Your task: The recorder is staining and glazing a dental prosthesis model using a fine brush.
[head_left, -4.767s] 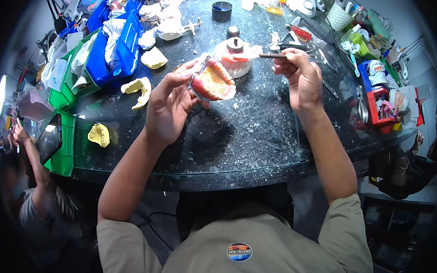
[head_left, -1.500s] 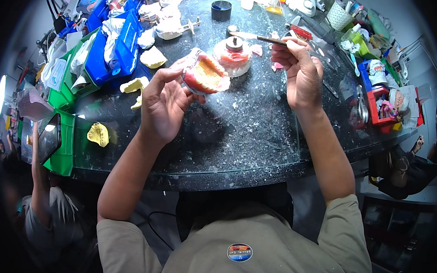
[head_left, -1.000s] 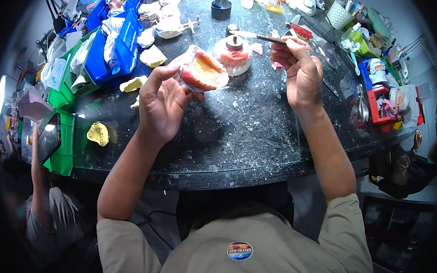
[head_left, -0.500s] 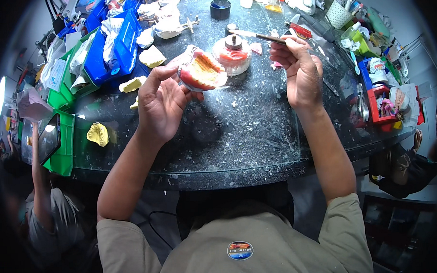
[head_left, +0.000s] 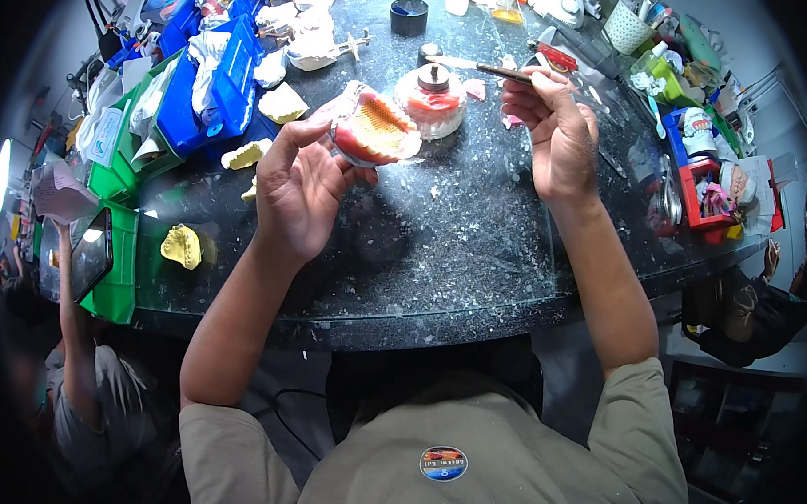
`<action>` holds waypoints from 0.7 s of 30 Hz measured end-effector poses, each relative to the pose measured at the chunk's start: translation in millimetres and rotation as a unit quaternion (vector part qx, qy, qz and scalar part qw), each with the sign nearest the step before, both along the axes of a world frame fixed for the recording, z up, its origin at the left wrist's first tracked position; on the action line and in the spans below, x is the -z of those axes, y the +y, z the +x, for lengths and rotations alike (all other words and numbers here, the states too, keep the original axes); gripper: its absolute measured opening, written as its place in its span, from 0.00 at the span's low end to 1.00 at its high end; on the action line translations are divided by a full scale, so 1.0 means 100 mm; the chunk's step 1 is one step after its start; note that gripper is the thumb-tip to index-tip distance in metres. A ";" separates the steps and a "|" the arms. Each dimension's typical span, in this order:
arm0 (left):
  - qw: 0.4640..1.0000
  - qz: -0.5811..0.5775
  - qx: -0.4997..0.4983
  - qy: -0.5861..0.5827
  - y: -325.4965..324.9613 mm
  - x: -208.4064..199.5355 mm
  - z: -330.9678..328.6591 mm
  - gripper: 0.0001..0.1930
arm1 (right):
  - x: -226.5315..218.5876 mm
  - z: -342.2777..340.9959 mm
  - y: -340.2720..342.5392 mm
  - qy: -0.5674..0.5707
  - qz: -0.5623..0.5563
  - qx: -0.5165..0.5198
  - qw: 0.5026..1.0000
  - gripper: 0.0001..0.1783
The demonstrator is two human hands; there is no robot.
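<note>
Between the thumb and fingers of my left hand (head_left: 305, 189) is a denture model (head_left: 374, 129) with pink wax, a yellowish mesh-like inner face and a row of teeth, tilted up. My right hand (head_left: 558, 140) grips a wax knife (head_left: 504, 72) by its dark handle, its pale blade pointing left. That blade lies over the top of a glass spirit lamp (head_left: 430, 104) with a metal collar and reddish contents. The lamp stands just right of the denture model. No flame can be made out.
Yellow plaster casts (head_left: 181, 247) lie at the left, beside green bins (head_left: 119, 262) and blue bins (head_left: 237, 76). A black round cup (head_left: 409, 17) stands at the back. On the right sits a red box (head_left: 705, 193) with small items. Other people are at both sides.
Almost nothing differs. The hands, the denture model and the wax knife hold nearly the same places, with a very slight shift of the whole view.
</note>
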State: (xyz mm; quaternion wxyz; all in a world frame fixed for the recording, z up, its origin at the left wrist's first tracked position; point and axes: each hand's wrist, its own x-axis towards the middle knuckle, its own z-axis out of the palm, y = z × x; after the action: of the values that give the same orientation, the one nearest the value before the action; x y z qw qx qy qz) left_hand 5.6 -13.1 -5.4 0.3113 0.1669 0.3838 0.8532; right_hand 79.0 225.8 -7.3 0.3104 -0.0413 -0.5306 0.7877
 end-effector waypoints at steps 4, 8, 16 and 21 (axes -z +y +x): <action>1.000 -0.002 -0.003 -0.003 0.00 -0.02 0.00 0.22 | -0.04 0.05 -0.05 -0.007 -0.004 -0.015 1.000 0.09; 1.000 -0.004 0.003 0.004 -0.01 -0.02 0.00 0.23 | -0.06 0.09 -0.15 -0.006 0.004 -0.062 0.998 0.09; 1.000 -0.004 -0.007 0.005 -0.02 0.00 -0.03 0.25 | -0.05 0.14 -0.22 -0.028 0.098 -0.064 0.993 0.11; 1.000 0.000 0.015 0.015 -0.02 -0.01 -0.03 0.26 | -0.07 0.15 -0.28 -0.013 0.162 -0.039 0.986 0.10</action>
State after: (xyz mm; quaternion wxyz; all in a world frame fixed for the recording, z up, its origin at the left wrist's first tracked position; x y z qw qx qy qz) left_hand 2.4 -14.7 -3.9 0.3183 0.1848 0.3861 0.8458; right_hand 93.9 198.3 -0.3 0.2754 0.0202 -0.6565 0.7019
